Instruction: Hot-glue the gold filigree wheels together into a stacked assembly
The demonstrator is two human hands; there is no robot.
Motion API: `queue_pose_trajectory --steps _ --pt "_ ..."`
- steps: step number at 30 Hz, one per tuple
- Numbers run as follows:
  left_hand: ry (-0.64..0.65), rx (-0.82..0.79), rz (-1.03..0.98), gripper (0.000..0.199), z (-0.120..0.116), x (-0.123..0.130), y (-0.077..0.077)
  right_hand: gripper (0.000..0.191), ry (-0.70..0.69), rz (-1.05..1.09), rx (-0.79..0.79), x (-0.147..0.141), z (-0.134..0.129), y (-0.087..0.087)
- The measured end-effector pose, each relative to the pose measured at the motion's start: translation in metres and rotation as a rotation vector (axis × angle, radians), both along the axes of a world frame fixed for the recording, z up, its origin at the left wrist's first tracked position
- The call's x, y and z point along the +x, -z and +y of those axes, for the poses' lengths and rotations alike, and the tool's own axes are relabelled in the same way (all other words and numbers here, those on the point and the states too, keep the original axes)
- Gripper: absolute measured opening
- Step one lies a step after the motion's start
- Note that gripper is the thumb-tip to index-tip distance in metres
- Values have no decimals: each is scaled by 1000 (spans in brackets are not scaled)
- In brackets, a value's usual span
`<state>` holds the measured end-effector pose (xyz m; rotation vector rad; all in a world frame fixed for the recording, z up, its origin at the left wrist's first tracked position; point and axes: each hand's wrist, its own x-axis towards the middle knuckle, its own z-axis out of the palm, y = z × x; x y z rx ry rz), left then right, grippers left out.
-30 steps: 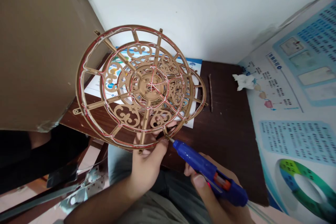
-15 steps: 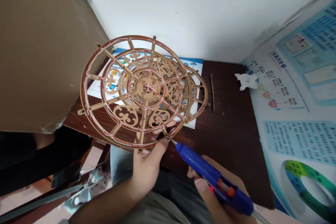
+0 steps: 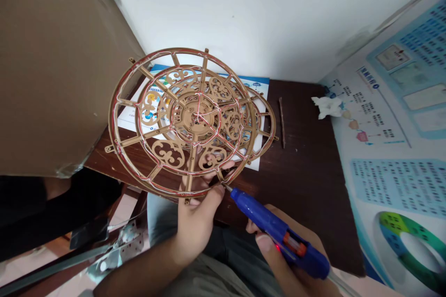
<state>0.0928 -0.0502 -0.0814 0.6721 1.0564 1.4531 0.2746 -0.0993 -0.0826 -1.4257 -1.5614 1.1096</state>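
A round gold-brown openwork frame (image 3: 191, 167), with rings, spokes and scroll inserts, is tilted up above the table. Red and white wires run along its rings and meet near its hub. My left hand (image 3: 198, 216) grips the frame's lower rim, thumb in front and fingers partly hidden behind the spokes. In my right hand (image 3: 278, 250) is a blue hot glue gun (image 3: 265, 216), its fingers wrapped round it and a small red light glowing. The gun's metal nozzle is at the lower right rim, close by my left thumb; whether it touches cannot be made out.
Behind the held frame, similar openwork frames (image 3: 267, 135) lie on a printed sheet (image 3: 253, 163) on the dark table (image 3: 306, 167). A thin brown stick (image 3: 282, 123) and crumpled white tissue (image 3: 326, 107) are to the right. Cardboard (image 3: 59, 65) stands left, a printed board (image 3: 390, 148) right.
The frame has shifted very slightly right in my left hand. The glue gun has moved a little left, its nozzle still at the lower right rim.
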Motion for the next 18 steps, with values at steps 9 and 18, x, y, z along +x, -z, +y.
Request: queue_pose_trajectory --steps 9,18 --pt "-3 -30 -3 49 1 1 -5 13 -14 6 15 1 2 -1" --pt "-3 -30 37 38 -1 0 -1 15 -13 -6 30 0 1 2"
